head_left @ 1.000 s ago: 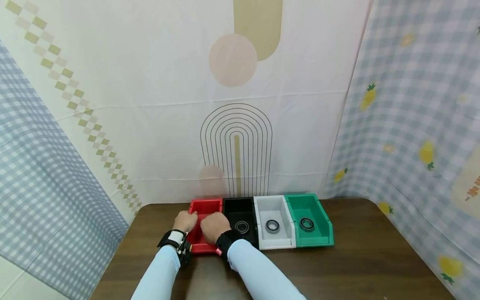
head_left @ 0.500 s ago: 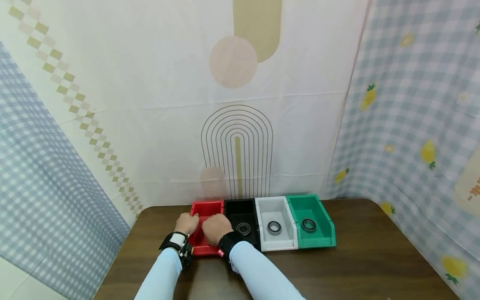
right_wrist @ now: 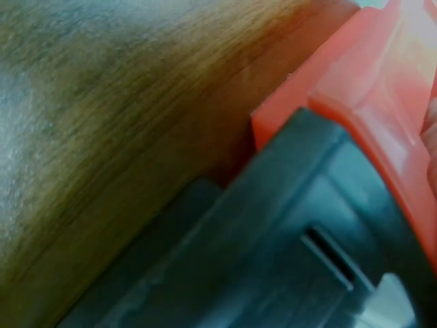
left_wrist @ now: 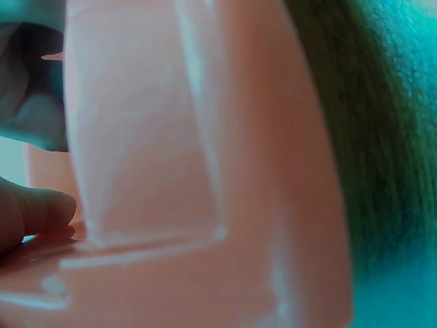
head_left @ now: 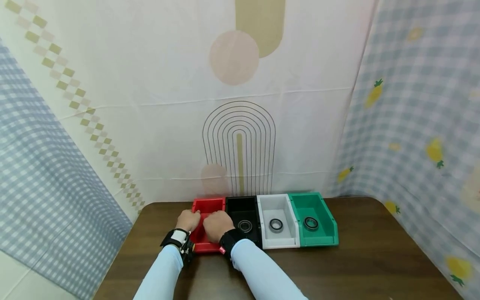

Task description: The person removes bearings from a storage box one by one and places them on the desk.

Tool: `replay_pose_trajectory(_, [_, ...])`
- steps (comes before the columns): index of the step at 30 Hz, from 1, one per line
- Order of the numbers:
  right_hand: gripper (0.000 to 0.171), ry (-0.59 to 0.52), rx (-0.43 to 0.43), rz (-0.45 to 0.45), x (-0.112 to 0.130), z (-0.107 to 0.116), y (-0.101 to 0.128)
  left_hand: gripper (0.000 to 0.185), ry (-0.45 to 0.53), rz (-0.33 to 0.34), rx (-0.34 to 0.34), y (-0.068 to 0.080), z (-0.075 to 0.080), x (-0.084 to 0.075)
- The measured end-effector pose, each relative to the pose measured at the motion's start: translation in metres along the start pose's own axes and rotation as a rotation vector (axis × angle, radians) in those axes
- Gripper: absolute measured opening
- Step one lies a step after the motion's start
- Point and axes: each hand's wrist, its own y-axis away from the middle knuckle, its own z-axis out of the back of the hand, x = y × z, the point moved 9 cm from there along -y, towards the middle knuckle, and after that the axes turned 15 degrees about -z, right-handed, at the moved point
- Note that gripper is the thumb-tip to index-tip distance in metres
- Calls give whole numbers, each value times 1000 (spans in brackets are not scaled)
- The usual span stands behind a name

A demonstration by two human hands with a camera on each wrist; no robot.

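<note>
A: Fingers first. Left hand (head_left: 187, 220) curls over the left wall of the red bin (head_left: 208, 205); a fingertip shows against the wall in the left wrist view. Right hand (head_left: 217, 225) lies over the bin's right side, fingers tucked down. What they pinch, if anything, cannot be told.

B: Change from a second ago?

A: Little. Both hands stay on the red bin, same pose; only the view drifts slightly. My reading: gripping or settling the bin, not lifting it.

B: Outward from the fingers?

A: Just right of the right hand, touching the red bin, the black bin (head_left: 241, 206) with a bearing (head_left: 245, 226); beyond it the white bin (head_left: 275, 204), then the green bin (head_left: 308, 204), a bearing in each. All on the brown tabletop (head_left: 360, 258).
</note>
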Motion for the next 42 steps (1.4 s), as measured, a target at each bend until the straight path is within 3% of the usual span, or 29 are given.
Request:
replay_pose_trajectory(4, [26,6,7,-13,-4,1,1,43,6,-11,7,-19,-15,22])
replay_pose_trajectory(11, [25,1,-12,-2,-1,2,4,43,13,-7,-6,-16,-13,22])
replay_pose_trajectory(17, [31,1,-40,-9,-2,7,3,45,-20,12,34,-25,-15,30])
replay_pose_trajectory(19, [31,-3,-45,-13,-2,10,3,46,-29,-1,32,-21,-9,22])
replay_pose_trajectory(22, [30,-13,-34,-19,-1,10,4,46,-31,-7,36,-21,-11,25])
replay_pose_trajectory(26, [28,-8,-18,-22,0,7,7,47,-24,9,44,-29,-22,43])
replay_pose_trajectory(29, [29,-15,-23,-9,3,7,7,47,-26,19,26,-28,-21,49])
replay_pose_trajectory(42, [28,-21,-19,-9,-1,9,10,47,-29,-13,7,-41,-29,59])
